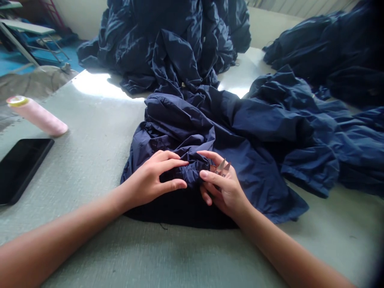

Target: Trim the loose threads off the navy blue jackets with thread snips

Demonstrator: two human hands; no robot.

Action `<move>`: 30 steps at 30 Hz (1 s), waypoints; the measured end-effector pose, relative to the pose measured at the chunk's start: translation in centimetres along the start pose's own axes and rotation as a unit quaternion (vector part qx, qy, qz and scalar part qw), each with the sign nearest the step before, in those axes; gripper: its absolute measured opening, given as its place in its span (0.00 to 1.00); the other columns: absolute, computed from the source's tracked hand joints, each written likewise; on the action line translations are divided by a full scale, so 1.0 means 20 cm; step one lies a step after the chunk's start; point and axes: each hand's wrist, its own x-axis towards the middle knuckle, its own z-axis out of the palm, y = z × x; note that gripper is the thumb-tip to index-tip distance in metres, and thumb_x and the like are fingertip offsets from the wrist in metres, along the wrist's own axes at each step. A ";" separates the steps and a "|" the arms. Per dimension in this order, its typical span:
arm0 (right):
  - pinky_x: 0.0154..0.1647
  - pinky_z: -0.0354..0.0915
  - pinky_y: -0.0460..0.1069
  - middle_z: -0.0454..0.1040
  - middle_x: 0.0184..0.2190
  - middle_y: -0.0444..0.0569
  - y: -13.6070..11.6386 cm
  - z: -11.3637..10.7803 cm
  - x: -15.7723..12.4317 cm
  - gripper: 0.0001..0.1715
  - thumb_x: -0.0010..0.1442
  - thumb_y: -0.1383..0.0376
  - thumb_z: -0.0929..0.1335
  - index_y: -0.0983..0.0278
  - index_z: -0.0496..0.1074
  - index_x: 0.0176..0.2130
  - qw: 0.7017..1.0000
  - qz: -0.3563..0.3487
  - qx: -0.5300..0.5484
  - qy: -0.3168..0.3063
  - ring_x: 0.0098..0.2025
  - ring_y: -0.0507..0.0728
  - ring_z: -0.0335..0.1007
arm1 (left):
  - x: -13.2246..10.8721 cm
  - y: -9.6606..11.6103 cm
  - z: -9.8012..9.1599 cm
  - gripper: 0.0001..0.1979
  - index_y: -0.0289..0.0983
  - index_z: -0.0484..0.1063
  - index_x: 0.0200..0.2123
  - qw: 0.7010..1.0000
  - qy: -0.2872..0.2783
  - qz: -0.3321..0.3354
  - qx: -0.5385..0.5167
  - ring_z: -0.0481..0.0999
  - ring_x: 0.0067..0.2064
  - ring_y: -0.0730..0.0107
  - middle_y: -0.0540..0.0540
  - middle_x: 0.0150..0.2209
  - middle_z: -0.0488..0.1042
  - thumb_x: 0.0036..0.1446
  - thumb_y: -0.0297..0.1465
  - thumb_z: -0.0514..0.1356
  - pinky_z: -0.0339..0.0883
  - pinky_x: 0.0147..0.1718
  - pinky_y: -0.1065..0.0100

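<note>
A navy garment [240, 160] of thin, crinkled cloth lies on the table before me. My left hand [156, 174] has its thumb and fingers around a gathered, elastic-looking part of it. My right hand [223, 186] pinches the other side of that gathered part between thumb and forefinger. Small thread snips [222, 166] are tucked in the right hand, their two pointed blades sticking up apart behind the thumb. The rest of the snips is hidden by the fingers.
A large heap of navy cloth [180, 36] stands at the back, with another pile [330, 52] at the right. Leftward on the pale table [99, 248] are a pink thread cone [42, 116] and a black phone [24, 168]. A loose thread [163, 227] lies near the garment's front edge.
</note>
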 end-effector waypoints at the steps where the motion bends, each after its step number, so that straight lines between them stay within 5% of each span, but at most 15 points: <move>1: 0.11 0.69 0.44 0.65 0.18 0.30 0.00 0.00 0.00 0.28 0.60 0.68 0.78 0.58 0.77 0.58 1.000 -0.002 0.001 -0.001 0.13 0.44 0.43 | 0.00 0.01 0.00 0.23 0.43 0.76 0.63 1.000 -0.003 -0.006 -0.003 0.73 0.62 0.54 0.41 0.60 0.75 0.69 0.42 0.68 0.69 0.64 0.52; 10: 0.14 0.71 0.45 0.67 0.16 0.32 -0.02 0.00 0.02 0.33 0.55 0.71 0.72 0.64 0.73 0.60 0.997 -0.016 0.043 -0.059 0.11 0.44 0.42 | 0.00 0.00 -0.01 0.12 0.39 0.77 0.54 1.000 0.002 -0.021 -0.008 0.78 0.56 0.58 0.44 0.53 0.80 0.70 0.35 0.66 0.70 0.59 0.56; 15: 0.13 0.71 0.46 0.65 0.17 0.30 0.02 -0.01 0.02 0.31 0.57 0.69 0.73 0.63 0.73 0.59 0.999 -0.016 0.028 -0.043 0.11 0.44 0.40 | -0.02 0.04 0.01 0.18 0.40 0.75 0.62 0.993 0.040 -0.008 0.112 0.66 0.69 0.47 0.37 0.69 0.68 0.72 0.35 0.63 0.63 0.68 0.46; 19: 0.13 0.70 0.45 0.72 0.22 0.33 0.05 -0.01 0.00 0.26 0.59 0.62 0.79 0.62 0.72 0.54 0.999 -0.014 -0.033 -0.010 0.11 0.45 0.55 | -0.05 0.09 0.03 0.24 0.37 0.71 0.66 0.971 0.084 0.046 0.220 0.64 0.69 0.41 0.32 0.71 0.64 0.69 0.31 0.65 0.61 0.67 0.41; 23: 0.14 0.65 0.40 0.80 0.25 0.42 0.04 0.00 -0.02 0.20 0.61 0.58 0.80 0.64 0.71 0.41 0.993 0.003 -0.117 -0.019 0.16 0.49 0.71 | -0.08 0.10 0.07 0.20 0.39 0.68 0.63 0.983 0.075 0.114 0.123 0.76 0.53 0.58 0.41 0.54 0.78 0.72 0.30 0.64 0.69 0.56 0.57; 26: 0.15 0.64 0.39 0.83 0.26 0.47 0.01 0.01 -0.02 0.19 0.64 0.56 0.78 0.64 0.71 0.42 0.991 -0.006 -0.127 -0.046 0.16 0.48 0.71 | -0.07 0.08 0.08 0.08 0.41 0.72 0.55 0.998 0.052 0.043 0.012 0.78 0.47 0.67 0.48 0.47 0.80 0.75 0.28 0.59 0.69 0.49 0.66; 30: 0.16 0.69 0.42 0.85 0.30 0.45 -0.01 0.01 -0.02 0.32 0.64 0.58 0.77 0.62 0.69 0.62 0.988 -0.030 -0.139 -0.066 0.17 0.50 0.72 | -0.02 0.07 0.03 0.08 0.41 0.75 0.47 0.986 0.007 -0.104 -0.127 0.76 0.40 0.71 0.52 0.39 0.79 0.77 0.35 0.57 0.67 0.41 0.70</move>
